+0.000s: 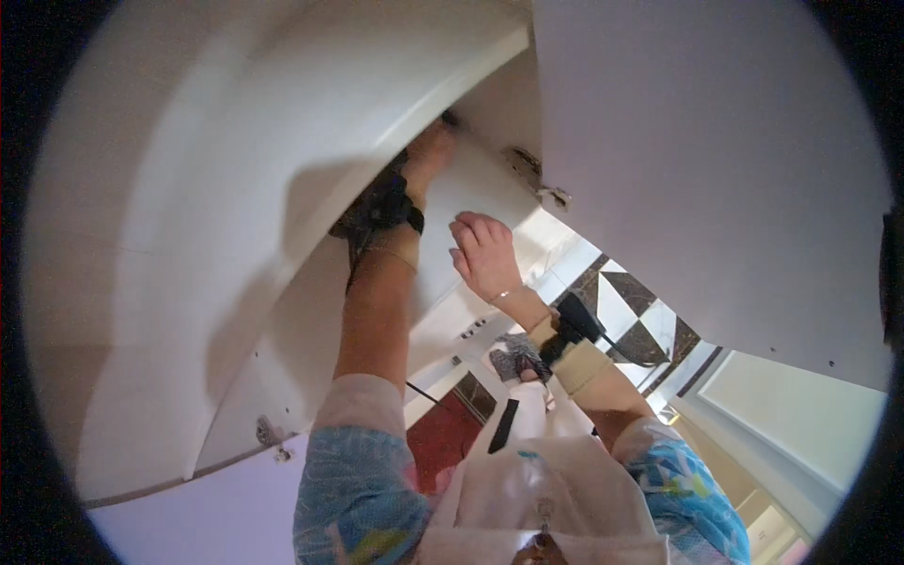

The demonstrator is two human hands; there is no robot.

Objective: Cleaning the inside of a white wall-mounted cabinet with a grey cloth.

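My left hand [429,152] reaches into a white cabinet, close beside the edge of a pale shelf panel [395,134]. It is blurred and partly in shadow; a small dark thing is at its fingertips, and whether it is held cannot be told. A black strapped device [385,205] sits on that wrist. Lower and to the right, my right hand [484,254] hovers over the cabinet's white floor, its fingers loosely bent, the thumb apart and nothing seen in it. A thin bracelet and another black strapped device [575,318] are on the right arm.
A cabinet door [706,176] stands swung out at the right on a metal hinge [556,198]. Another hinge [272,438] shows at lower left, by a second door panel [205,501]. Patterned floor tiles [635,311] and a red mat [445,438] lie below; a thin cable crosses near the mat.
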